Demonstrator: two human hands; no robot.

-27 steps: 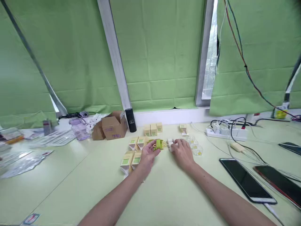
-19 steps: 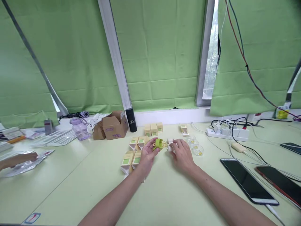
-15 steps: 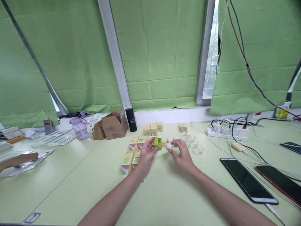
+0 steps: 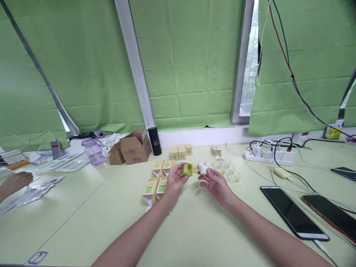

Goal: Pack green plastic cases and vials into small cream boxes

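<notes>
My left hand (image 4: 174,184) pinches a small lime-green plastic piece (image 4: 187,170) just above the table. My right hand (image 4: 217,184), palm turned up, holds a small white piece (image 4: 203,169) at its fingertips, close to the green one. Several small cream boxes with green labels (image 4: 155,185) lie left of my left hand, and three more (image 4: 181,151) stand in a row behind. A few clear plastic cups with yellow bits (image 4: 229,171) sit just right of my right hand.
A brown cardboard box (image 4: 134,149), a black cylinder (image 4: 154,141) and a purple bottle (image 4: 94,151) stand at the back. A power strip with cables (image 4: 268,155) and two phones (image 4: 294,214) lie at the right. Another person's hand (image 4: 15,182) rests on plastic bags at the far left.
My right hand picked the white piece off the table, turned palm up and brought it toward the green piece. The other person's hand came into view at the left.
</notes>
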